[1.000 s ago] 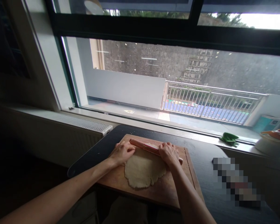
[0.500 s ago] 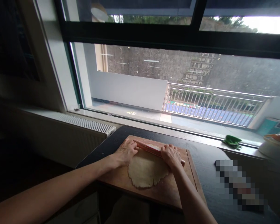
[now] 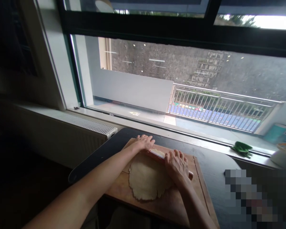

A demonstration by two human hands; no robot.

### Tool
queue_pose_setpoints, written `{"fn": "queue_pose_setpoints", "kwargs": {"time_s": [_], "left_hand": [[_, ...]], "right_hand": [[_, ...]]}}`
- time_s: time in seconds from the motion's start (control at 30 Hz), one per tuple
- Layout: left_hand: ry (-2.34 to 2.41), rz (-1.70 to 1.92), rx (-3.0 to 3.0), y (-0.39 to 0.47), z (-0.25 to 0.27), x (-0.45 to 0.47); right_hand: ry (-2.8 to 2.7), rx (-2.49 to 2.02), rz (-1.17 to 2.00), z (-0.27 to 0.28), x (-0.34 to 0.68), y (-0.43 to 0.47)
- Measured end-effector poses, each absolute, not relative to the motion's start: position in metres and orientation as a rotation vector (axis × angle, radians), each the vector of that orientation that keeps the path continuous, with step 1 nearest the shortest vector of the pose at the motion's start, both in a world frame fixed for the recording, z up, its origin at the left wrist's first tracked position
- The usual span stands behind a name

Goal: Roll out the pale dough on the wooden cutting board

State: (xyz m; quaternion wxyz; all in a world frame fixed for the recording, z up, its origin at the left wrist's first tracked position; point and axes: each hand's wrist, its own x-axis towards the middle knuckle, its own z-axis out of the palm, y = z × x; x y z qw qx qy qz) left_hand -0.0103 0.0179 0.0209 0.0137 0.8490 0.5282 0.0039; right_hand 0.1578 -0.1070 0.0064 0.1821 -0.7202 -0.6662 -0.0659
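Observation:
A flat, ragged-edged sheet of dough (image 3: 149, 179) lies on a wooden board (image 3: 168, 208). Across its far part runs a reddish rolling pin (image 3: 158, 154). My left hand (image 3: 145, 142) rests over the pin's left end, fingers reaching forward past it; that end is hidden beneath the palm. On the other side, my right hand (image 3: 177, 164) is bent over the pin, its knuckles raised, and the pin's tip pokes out to the right of it. A strip of dough shows beyond the pin, between the hands.
The board lies on a dark table (image 3: 92, 165) by a window. A white radiator (image 3: 85, 127) stands at the left. Green leaves (image 3: 242, 149) and a pale container (image 3: 284, 156) are on the sill (image 3: 214, 143). A blurred-out item lies at the table's right.
My left hand has shifted forward and right over the pin, its fingers now stretched further out. The right hand stays on the pin. The view has tilted slightly down.

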Motion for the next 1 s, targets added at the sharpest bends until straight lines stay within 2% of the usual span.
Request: {"fn": "queue_pose_setpoints", "kwargs": {"time_s": [0.23, 0.47, 0.8, 1.0], "left_hand": [[1.555, 0.067, 2.671, -0.012, 0.009, -0.044], [1.678, 0.116, 2.662, -0.038, 0.009, -0.058], [1.717, 0.004, 2.518, 0.022, 0.025, 0.008], [1.668, -0.024, 2.538, 0.029, 0.024, 0.011]], "right_hand": [[-1.937, -1.946, -0.285, -0.009, 0.136, -0.149], [-2.01, -1.782, -0.337, -0.02, 0.121, -0.202], [-1.935, -1.836, -0.387, -0.019, 0.158, -0.158], [-1.909, -1.879, -0.413, -0.016, 0.154, -0.159]]}}
